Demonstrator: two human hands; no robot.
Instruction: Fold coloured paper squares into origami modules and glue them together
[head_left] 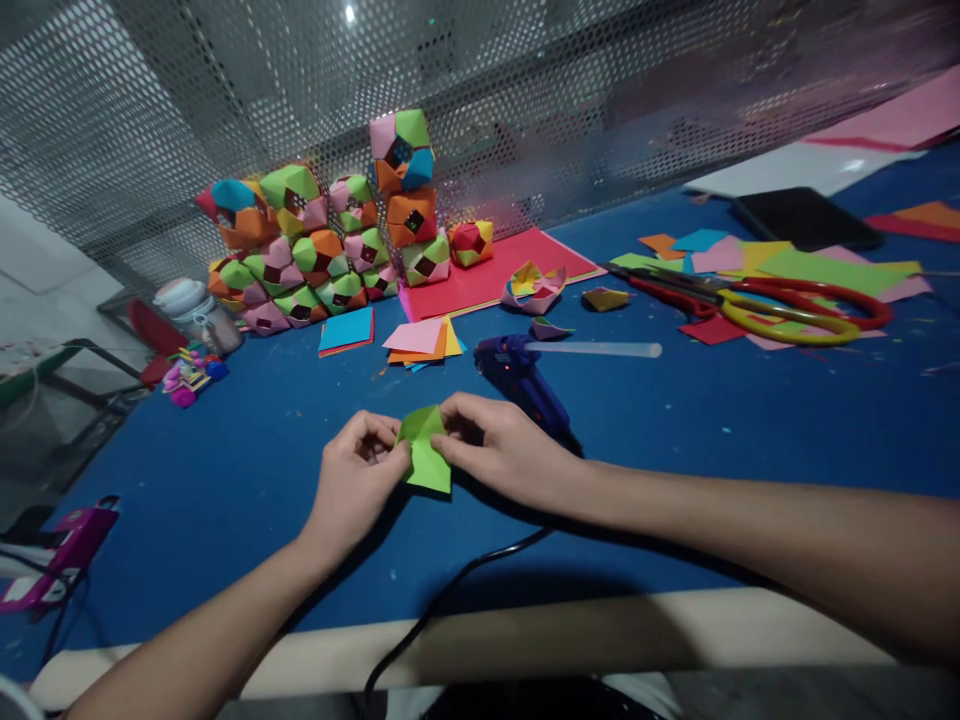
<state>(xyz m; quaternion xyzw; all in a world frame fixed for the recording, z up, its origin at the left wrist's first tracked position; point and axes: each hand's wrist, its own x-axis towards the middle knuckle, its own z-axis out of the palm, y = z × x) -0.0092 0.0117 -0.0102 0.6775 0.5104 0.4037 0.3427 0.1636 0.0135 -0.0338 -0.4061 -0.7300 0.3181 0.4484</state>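
A small green paper square (427, 458), creased and slightly bent, is held up over the blue table between both hands. My left hand (354, 475) pinches its left edge between thumb and fingers. On the opposite edge, my right hand (499, 445) grips the paper the same way, thumb on the near face. Just behind my right hand lies a blue glue gun (521, 375) with a clear glue stick (596, 349) poking out of its back. Beyond the paper sit a pile of pink, orange and yellow squares (416, 340) and a blue-topped stack of squares (347, 330).
Folded paper balls (319, 255) stand stacked against a perforated metal screen (247, 90). Scissors (787, 315) lie on paper scraps at right, near a black phone (806, 217). The glue gun's cord (457, 577) crosses the table's front edge. A purple power strip (64, 555) is at left.
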